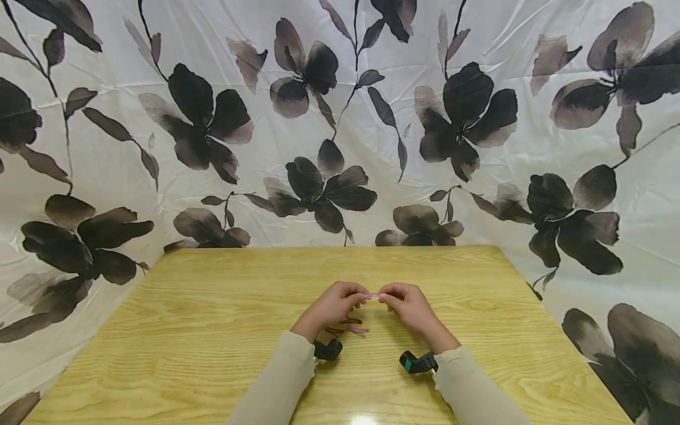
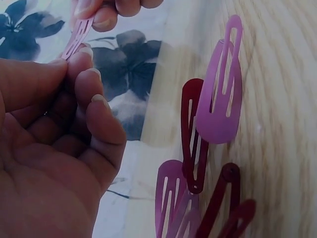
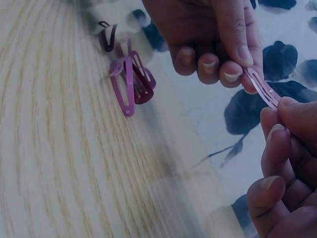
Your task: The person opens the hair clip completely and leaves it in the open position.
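A pink snap hair clip [image 3: 262,88] is stretched between both hands above the table. My left hand [image 1: 333,304] pinches one end between thumb and fingertips, and my right hand [image 1: 410,307] pinches the other end the same way. In the left wrist view the slotted pink clip [image 2: 79,37] spans the gap between the two sets of fingers. Below the hands several more snap clips lie in a loose pile: a pink clip [image 2: 220,114] partly on top of a dark red clip [image 2: 187,134], with another pink clip [image 2: 168,188] and a second dark red clip [image 2: 218,203] nearer.
The wood-grain table [image 1: 212,342] stretches out on all sides of the hands. Behind it hangs a white cloth [image 1: 393,35] printed with dark flowers. Black wrist-worn devices, one on the left [image 1: 329,349] and one on the right [image 1: 417,362], sit below the hands.
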### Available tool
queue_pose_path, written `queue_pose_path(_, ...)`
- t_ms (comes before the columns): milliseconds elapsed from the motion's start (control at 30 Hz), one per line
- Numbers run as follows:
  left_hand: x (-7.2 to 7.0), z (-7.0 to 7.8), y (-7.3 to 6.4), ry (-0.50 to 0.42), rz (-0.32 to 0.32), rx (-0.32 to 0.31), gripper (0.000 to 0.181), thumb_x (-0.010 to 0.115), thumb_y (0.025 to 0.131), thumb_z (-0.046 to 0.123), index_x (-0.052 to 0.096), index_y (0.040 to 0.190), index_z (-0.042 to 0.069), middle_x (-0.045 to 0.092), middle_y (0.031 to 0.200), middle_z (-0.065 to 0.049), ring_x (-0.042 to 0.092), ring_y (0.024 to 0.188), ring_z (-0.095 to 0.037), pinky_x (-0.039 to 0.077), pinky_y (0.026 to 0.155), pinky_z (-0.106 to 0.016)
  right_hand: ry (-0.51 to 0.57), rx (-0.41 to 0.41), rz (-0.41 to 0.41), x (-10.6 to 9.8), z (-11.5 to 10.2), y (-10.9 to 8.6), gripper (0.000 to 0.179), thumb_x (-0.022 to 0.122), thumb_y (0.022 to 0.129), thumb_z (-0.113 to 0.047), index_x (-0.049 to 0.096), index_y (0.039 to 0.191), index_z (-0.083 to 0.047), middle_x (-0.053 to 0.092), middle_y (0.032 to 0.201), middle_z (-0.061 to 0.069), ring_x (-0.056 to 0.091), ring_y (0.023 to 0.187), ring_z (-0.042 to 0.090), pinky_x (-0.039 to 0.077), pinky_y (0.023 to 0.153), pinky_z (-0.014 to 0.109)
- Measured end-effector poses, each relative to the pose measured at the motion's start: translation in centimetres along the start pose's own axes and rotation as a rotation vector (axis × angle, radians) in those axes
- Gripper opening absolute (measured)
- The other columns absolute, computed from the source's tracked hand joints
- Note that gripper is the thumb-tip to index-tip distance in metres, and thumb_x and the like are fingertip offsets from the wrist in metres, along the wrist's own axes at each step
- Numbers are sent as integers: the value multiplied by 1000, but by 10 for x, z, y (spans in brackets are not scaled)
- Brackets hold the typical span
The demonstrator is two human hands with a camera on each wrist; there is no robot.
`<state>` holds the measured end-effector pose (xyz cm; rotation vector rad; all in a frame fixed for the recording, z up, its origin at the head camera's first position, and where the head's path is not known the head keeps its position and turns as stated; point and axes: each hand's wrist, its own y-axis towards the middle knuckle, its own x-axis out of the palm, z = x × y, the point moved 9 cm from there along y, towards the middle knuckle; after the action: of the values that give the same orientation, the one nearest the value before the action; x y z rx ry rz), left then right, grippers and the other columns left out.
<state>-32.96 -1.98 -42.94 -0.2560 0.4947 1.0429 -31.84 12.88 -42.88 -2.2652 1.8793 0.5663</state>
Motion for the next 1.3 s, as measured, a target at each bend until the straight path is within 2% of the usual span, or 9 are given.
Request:
queue_pose_path(233,0,-1,-2,-9,-5,4,28,48,103,23,70,112,6,67,102,-15,57,85,-26,46,65,-30,-18,15,39,0,-2,-1,12,62,95,-15,72,96,-9,63,90,23,51,67,17,42,55,26)
queue_pose_path(500,4,1,-3,-63,-11,23,27,50,102,19,69,110,2,66,100,-19,57,86,-32,47,70,-35,-34,9,100,-3,-4,-3,10,63,93,-12,71,92,-6,63,87,21,52,70,17,43,58,26)
queue_pose_path(633,4,1,-3,-64,-6,25,27,49,102,18,69,109,2,65,98,-21,56,82,-30,45,67,-31,-25,8,104,-2,-5,-3,9,64,93,-12,71,91,-6,64,86,22,52,69,16,42,58,25)
queue_pose_path(833,1,-1,-4,-52,12,12,28,49,102,20,69,109,3,64,96,-21,54,78,-22,46,67,-32,-18,-10,88,1,-6,-3,11,64,93,-13,71,92,-6,64,86,23,54,70,15,44,60,26)
queue_pose_path(967,-1,-1,-4,-40,14,6,26,51,102,21,71,108,8,66,99,-18,57,83,-25,48,70,-35,-10,-2,87,1,-5,-3,12,64,93,-15,72,93,-6,65,87,20,54,71,16,44,61,26)
queue_pose_path(1100,-5,1,-5,-6,25,-4,22,54,100,22,74,104,16,69,100,-8,60,90,-30,49,71,-34,-1,14,74,2,-3,-3,14,64,93,-17,72,95,-5,66,88,18,55,72,16,44,61,27)
queue_pose_path(1200,-7,2,-6,34,30,-1,20,56,99,23,74,104,18,69,104,-3,61,86,-29,49,69,-32,13,14,62,4,-2,-3,15,65,93,-16,72,97,-3,66,89,19,56,72,16,45,60,28)
queue_pose_path(1300,-11,3,-8,73,33,4,18,57,98,22,74,103,18,69,107,-2,63,80,-27,50,66,-30,28,10,38,6,-2,-4,15,65,92,-16,72,97,-2,66,89,19,56,72,16,45,58,29)
